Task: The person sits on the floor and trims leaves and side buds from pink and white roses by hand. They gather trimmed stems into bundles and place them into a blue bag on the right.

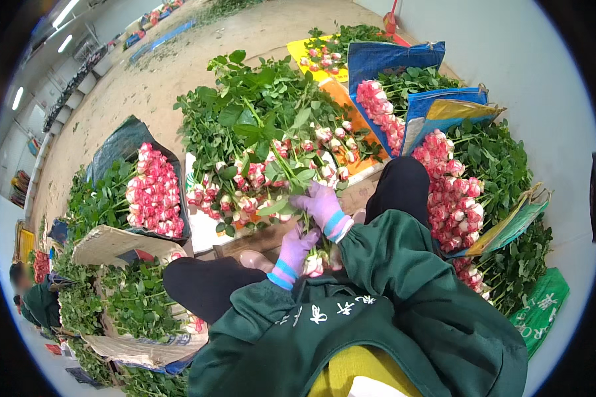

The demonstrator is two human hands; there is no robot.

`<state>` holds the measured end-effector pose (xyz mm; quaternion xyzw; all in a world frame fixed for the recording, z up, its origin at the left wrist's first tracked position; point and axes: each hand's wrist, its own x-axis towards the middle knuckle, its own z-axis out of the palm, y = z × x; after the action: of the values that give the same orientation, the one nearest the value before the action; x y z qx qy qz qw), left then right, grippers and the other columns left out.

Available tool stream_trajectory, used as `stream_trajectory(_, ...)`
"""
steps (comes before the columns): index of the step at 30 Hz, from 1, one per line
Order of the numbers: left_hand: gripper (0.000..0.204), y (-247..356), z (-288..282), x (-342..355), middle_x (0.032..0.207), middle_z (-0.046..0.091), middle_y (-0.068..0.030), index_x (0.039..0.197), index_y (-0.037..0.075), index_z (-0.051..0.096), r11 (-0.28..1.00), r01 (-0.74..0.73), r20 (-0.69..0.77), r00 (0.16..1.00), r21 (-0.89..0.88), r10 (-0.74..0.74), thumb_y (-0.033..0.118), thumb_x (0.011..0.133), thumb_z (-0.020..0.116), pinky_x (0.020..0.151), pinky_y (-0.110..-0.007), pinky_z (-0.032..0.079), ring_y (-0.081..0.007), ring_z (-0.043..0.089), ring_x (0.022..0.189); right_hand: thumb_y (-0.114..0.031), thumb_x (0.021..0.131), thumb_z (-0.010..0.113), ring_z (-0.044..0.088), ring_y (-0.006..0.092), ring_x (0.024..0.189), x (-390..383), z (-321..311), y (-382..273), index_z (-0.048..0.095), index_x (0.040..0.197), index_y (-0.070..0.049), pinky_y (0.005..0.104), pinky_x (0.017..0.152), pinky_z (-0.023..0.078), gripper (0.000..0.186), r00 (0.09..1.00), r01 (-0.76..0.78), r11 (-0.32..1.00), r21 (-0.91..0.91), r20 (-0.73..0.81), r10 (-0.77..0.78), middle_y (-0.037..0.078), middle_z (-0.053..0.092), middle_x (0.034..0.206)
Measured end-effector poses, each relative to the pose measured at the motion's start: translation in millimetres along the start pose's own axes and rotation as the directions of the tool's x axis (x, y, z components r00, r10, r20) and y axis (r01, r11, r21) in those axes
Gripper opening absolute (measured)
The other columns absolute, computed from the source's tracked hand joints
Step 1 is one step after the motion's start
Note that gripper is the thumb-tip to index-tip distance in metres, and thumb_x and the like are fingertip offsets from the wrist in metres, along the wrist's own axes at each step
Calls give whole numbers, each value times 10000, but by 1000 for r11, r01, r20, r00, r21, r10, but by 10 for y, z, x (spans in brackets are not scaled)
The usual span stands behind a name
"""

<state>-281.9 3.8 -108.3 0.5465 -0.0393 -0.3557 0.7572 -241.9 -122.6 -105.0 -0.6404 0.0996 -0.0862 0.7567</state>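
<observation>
My left hand (296, 250), in a lilac glove with a blue-striped cuff, is closed around the stems of a few roses close to their heads. Their pink-and-white blooms (314, 264) hang toward my lap. Just above and to the right, my gloved right hand (321, 204) is closed on the leafy upper part of the same stems (302, 221). Its fingertips are partly hidden by leaves. Beyond both hands lies a big loose heap of roses (245, 132), leaves mostly on the far side and blooms on the near side.
Wrapped rose bundles (153, 192) stand at my left, some with cardboard sheets (116, 243). More bundles (453, 192) line my right beside a pale wall (510, 73). A yellow sheet (299, 51) with roses lies farther off. A person (40, 301) is at the far left.
</observation>
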Motion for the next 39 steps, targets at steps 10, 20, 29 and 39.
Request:
stream_trajectory(10, 235, 181, -28, 61, 896, 586, -35, 971, -42, 551, 838, -172, -87, 964, 518, 252, -57, 738, 526, 720, -261, 452, -125, 538, 817, -310, 805, 647, 545, 129, 807, -256, -161, -333, 520, 1155, 25, 292, 742, 459, 501, 995, 56, 973, -225, 97, -35, 79, 628, 916)
stream_trajectory(20, 466, 1685, 585, 72, 1149, 565, -132, 1333, 24, 390, 818, -300, 248, 948, 491, 199, 304, 961, 429, 884, -301, 432, -178, 553, 1010, -102, 789, 639, 592, 167, 641, -709, -1269, -1919, 596, 854, 1, 301, 519, 490, 129, 727, 518, 855, -9, -523, -446, 80, 600, 738)
stream_trajectory(29, 446, 2221, -1020, -57, 1419, 347, -120, 1402, 152, 328, 901, -23, -177, 978, 434, 110, 233, 964, 351, 1014, -306, 338, -226, 386, 1269, -102, 860, 592, 655, 235, 757, -2987, -3845, -1980, 554, 1076, -6, 284, 538, 488, 240, 301, 499, 791, -354, -785, -542, 114, 655, 955)
stream_trajectory(39, 412, 2046, -1610, -96, 1273, 499, -97, 1314, 140, 434, 972, -11, -233, 970, 236, 68, 305, 936, 440, 889, -317, 450, -217, 520, 1098, -546, 779, 589, 585, 287, 765, -4828, -5969, -23, 619, 1038, 31, 384, 712, 455, 633, -156, -798, 603, -8, -963, -219, 165, 644, 942)
